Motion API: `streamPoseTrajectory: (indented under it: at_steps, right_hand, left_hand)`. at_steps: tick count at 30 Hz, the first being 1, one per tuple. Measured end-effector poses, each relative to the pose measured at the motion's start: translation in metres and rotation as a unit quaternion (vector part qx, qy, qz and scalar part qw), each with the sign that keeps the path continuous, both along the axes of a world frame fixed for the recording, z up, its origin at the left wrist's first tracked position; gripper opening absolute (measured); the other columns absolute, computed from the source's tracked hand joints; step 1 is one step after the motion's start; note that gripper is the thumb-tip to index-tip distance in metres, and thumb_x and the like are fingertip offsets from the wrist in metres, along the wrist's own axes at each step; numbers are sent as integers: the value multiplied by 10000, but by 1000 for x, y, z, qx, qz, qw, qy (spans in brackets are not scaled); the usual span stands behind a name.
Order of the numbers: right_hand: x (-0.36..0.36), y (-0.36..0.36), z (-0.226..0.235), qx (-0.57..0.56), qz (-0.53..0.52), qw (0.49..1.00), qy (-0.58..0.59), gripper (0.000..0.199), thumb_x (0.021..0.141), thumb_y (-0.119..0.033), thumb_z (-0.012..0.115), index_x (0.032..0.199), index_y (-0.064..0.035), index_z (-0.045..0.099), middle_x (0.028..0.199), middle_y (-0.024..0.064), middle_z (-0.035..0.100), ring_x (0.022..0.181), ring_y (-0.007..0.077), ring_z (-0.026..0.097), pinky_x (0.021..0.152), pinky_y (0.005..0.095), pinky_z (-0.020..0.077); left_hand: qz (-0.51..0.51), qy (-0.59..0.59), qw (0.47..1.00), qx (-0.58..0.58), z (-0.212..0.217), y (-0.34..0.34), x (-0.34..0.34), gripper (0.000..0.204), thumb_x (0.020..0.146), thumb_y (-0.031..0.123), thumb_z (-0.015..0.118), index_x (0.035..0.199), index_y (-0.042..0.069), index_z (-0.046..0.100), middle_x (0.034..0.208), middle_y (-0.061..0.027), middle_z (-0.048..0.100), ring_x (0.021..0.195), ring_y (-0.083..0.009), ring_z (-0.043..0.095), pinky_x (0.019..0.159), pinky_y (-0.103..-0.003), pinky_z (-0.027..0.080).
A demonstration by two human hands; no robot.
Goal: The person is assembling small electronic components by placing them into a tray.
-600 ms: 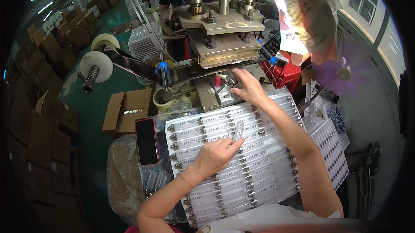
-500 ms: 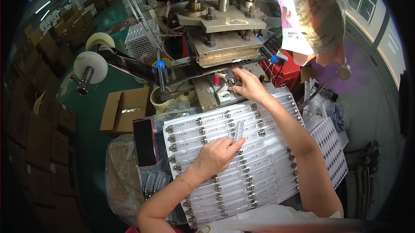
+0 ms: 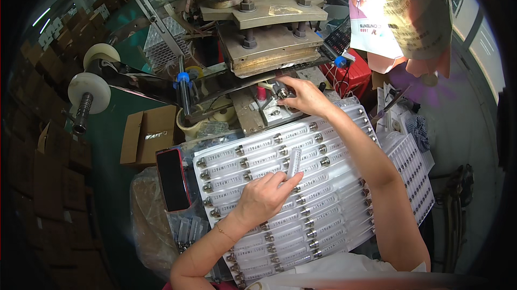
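Your left hand (image 3: pixel 262 199) pinches a clear tube (image 3: pixel 294 162) upright off the tray (image 3: pixel 344 174); right hand (image 3: pixel 301 95) fingers pinch another tube's cap (image 3: pixel 281 93) at the press fixture (image 3: pixel 267 108)

Phone (image 3: pixel 173 178) left of tube tray (image 3: pixel 344 220), press (image 3: pixel 266 26) behind it

Both forearms bare up past the elbows, no sleeves showing on either. Left hand (image 3: pixel 262 199): bare, no glove, thin gold-coloured chain bracelet at the wrist (fine links, hard to tell more). No ring visible on its fingers. Right hand (image 3: pixel 305 95): bare, no glove, no watch or bracelet seen on that wrist. Nails short, unpainted as far as can be told. At the bottom edge, a strip of pale, whitish garment over the torso, and a sliver of reddish-pink fabric by the left elbow (too little showing to name it).
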State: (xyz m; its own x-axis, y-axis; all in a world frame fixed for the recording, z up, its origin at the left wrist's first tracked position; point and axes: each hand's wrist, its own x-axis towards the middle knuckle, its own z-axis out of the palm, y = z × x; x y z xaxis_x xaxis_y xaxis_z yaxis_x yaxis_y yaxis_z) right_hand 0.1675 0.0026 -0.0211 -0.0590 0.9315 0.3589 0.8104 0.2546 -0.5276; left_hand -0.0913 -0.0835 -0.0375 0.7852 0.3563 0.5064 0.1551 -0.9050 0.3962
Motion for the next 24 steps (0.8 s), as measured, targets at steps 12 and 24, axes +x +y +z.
streamPoseTrajectory:
  at_steps: [12, 24]
  right_hand:
    - [-2, 0, 9, -8, 20, 999, -29, 594, 723, -216, 779, 1250, -75, 546, 862, 158, 632, 772, 283, 598, 712, 376, 476]
    - [-2, 1, 6, -25, 26, 999, -33, 613, 734, -198, 770, 1279, -70, 518, 946, 162, 646, 803, 273, 610, 738, 373, 480]
  left_hand:
    - [0, -2, 1000, 1, 1, 0, 0, 475, 705, 27, 658, 1166, 140, 639, 795, -28, 565, 663, -180, 589, 548, -301, 502]
    - [-1, -1, 1000, 0, 1, 0, -2, 459, 716, 28, 651, 1161, 141, 644, 797, -28, 575, 674, -176, 600, 556, -298, 509]
